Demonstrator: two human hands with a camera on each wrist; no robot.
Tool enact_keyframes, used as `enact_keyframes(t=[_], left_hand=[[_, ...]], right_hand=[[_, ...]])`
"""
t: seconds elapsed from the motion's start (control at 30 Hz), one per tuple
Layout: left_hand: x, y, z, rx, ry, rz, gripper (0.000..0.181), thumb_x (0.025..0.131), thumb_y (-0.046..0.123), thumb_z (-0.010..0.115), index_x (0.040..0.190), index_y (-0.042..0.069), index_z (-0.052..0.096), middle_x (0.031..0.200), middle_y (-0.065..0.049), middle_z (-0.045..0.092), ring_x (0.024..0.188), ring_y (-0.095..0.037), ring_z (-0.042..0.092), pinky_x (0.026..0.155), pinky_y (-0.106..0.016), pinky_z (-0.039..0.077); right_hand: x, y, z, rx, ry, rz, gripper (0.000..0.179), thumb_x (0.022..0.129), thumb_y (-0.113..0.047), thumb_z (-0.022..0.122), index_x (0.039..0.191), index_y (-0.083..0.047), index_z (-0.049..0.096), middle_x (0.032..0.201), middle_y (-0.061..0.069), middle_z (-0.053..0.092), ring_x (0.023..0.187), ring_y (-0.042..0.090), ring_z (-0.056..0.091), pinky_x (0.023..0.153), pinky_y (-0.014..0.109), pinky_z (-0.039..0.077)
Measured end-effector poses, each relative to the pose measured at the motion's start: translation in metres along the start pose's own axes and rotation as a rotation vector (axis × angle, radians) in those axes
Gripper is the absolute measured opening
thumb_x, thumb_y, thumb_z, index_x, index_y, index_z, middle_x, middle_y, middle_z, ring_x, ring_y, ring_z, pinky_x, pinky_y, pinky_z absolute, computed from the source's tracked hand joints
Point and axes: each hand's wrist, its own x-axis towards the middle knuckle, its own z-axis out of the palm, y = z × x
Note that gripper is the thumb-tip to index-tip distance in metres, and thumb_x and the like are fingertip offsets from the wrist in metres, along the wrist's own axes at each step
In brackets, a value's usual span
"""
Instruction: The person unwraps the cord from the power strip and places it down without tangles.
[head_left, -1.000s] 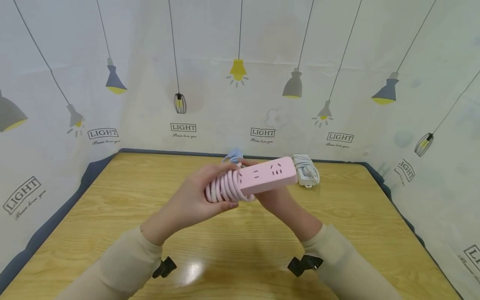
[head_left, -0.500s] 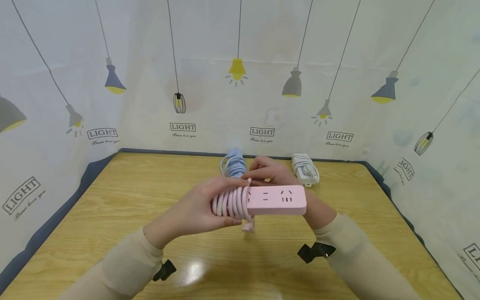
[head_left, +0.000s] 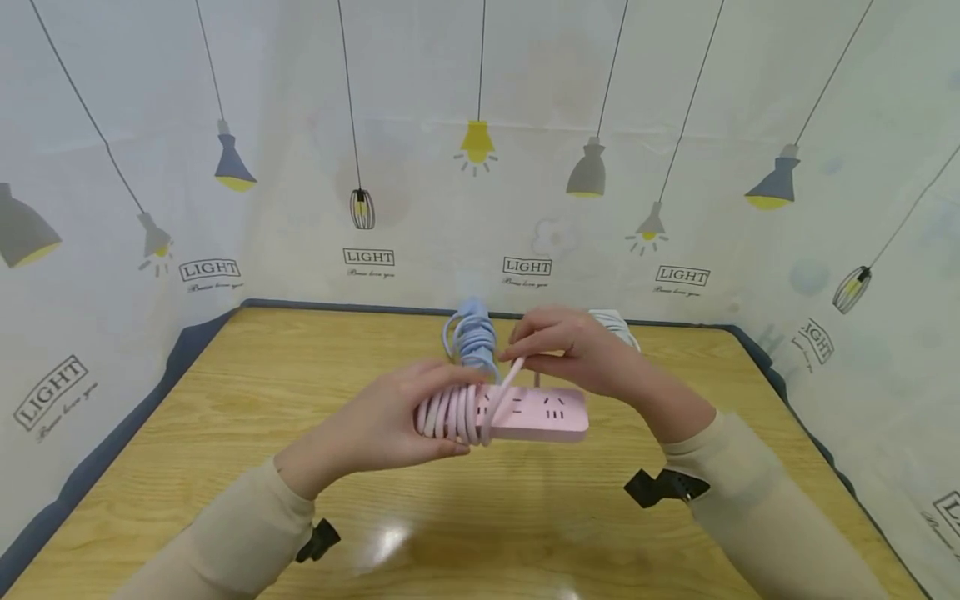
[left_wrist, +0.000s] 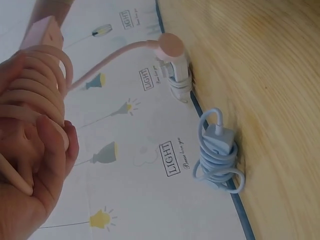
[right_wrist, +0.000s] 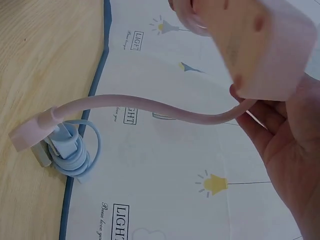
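A pink power strip (head_left: pixel 536 423) is held up above the table, its socket face towards the head camera. My left hand (head_left: pixel 378 421) grips its left end, fingers and thumb around the wound coils of pale pink cord (head_left: pixel 444 415). At the strip's far side, my right hand (head_left: pixel 588 354) pinches a stretch of that cord between thumb and fingers, drawn up across the socket face. In both wrist views the pink plug (right_wrist: pixel 31 131) dangles on a free length of cord. The strip's left end is hidden under the coils and the left hand.
Behind the strip, a light blue power cord (head_left: pixel 474 333) lies bundled near the back edge of the wooden table (head_left: pixel 315 342). A white power strip with its cord wrapped (left_wrist: pixel 179 80) lies at the back right, partly covered by my right hand in the head view. Lamp-patterned cloth (head_left: pixel 420 167) surrounds the table.
The right hand has come from behind the strip to its upper right, bringing cord up over the sockets. The strip has swung from tilted to nearly level. My left hand keeps its grip.
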Motion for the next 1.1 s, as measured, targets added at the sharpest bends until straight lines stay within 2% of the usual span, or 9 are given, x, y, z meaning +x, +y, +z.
enact_keyframes(t=[0.13,0.23,0.33,0.47,0.53,0.67,0.83,0.97,1.1], left_hand=[[-0.002,-0.007,0.003,0.065,0.017,-0.074,0.069,0.076,0.036,0.084,0.137,0.022,0.054,0.124,-0.003,0.06,0.102,-0.017,0.058,0.082,-0.037,0.05],[-0.002,-0.012,0.005,0.091,0.026,-0.156,0.068,0.077,0.037,0.083,0.136,0.021,0.054,0.125,-0.004,0.06,0.103,-0.018,0.058,0.082,-0.039,0.05],[-0.001,-0.016,0.006,0.092,0.041,-0.237,0.067,0.078,0.038,0.082,0.136,0.022,0.054,0.126,-0.005,0.059,0.103,-0.019,0.058,0.08,-0.038,0.051],[0.002,-0.018,0.005,0.069,0.1,-0.321,0.065,0.079,0.037,0.082,0.135,0.02,0.055,0.122,-0.004,0.06,0.097,-0.018,0.058,0.076,-0.037,0.051],[0.005,-0.018,0.004,0.069,0.137,-0.349,0.065,0.079,0.037,0.082,0.136,0.019,0.054,0.12,-0.004,0.06,0.095,-0.017,0.057,0.075,-0.036,0.05],[0.009,-0.018,0.003,0.059,0.198,-0.373,0.067,0.079,0.037,0.082,0.136,0.018,0.054,0.118,-0.003,0.06,0.091,-0.016,0.057,0.073,-0.035,0.049],[0.012,-0.015,0.001,-0.002,0.269,-0.379,0.063,0.08,0.036,0.081,0.135,0.024,0.053,0.117,0.001,0.06,0.089,-0.015,0.057,0.071,-0.033,0.05],[0.012,-0.012,-0.002,-0.063,0.306,-0.37,0.062,0.08,0.034,0.081,0.134,0.026,0.052,0.117,0.003,0.059,0.089,-0.016,0.057,0.068,-0.033,0.051],[0.01,-0.01,-0.006,-0.153,0.327,-0.352,0.061,0.08,0.029,0.082,0.133,0.026,0.053,0.118,0.003,0.059,0.089,-0.016,0.058,0.067,-0.034,0.053]], right_hand=[[-0.002,-0.004,-0.003,-0.007,-0.028,0.037,0.032,0.078,0.016,0.071,0.102,-0.004,0.075,0.087,0.002,0.06,0.072,0.011,0.051,0.059,0.024,0.046],[-0.001,-0.007,-0.002,-0.014,-0.044,0.058,0.029,0.079,0.016,0.07,0.098,-0.005,0.075,0.087,0.002,0.058,0.074,0.012,0.05,0.059,0.025,0.045],[0.001,-0.011,0.001,-0.014,-0.082,0.121,0.025,0.082,0.013,0.069,0.095,-0.007,0.074,0.089,0.0,0.056,0.075,0.012,0.05,0.061,0.026,0.047],[0.002,-0.019,0.005,-0.033,-0.141,0.279,0.006,0.086,-0.008,0.073,0.09,-0.012,0.073,0.09,-0.006,0.055,0.077,0.01,0.056,0.064,0.026,0.051],[0.004,-0.022,0.007,-0.082,-0.147,0.336,0.009,0.086,-0.022,0.076,0.086,-0.015,0.072,0.088,-0.008,0.057,0.078,0.009,0.058,0.064,0.026,0.052],[0.009,-0.027,0.015,-0.267,-0.106,0.321,0.033,0.078,-0.042,0.08,0.066,-0.019,0.061,0.071,-0.011,0.053,0.064,0.005,0.051,0.054,0.022,0.044],[0.011,-0.031,0.027,-0.495,-0.06,0.271,0.06,0.074,-0.055,0.078,0.053,-0.023,0.032,0.052,-0.014,0.027,0.049,0.001,0.024,0.043,0.021,0.019],[0.01,-0.03,0.032,-0.484,-0.133,0.315,0.06,0.081,-0.052,0.074,0.051,-0.024,0.03,0.05,-0.015,0.02,0.047,0.001,0.016,0.043,0.022,0.013],[0.008,-0.027,0.036,-0.372,-0.277,0.398,0.046,0.089,-0.04,0.07,0.054,-0.024,0.044,0.051,-0.016,0.034,0.046,-0.001,0.026,0.043,0.02,0.021]])
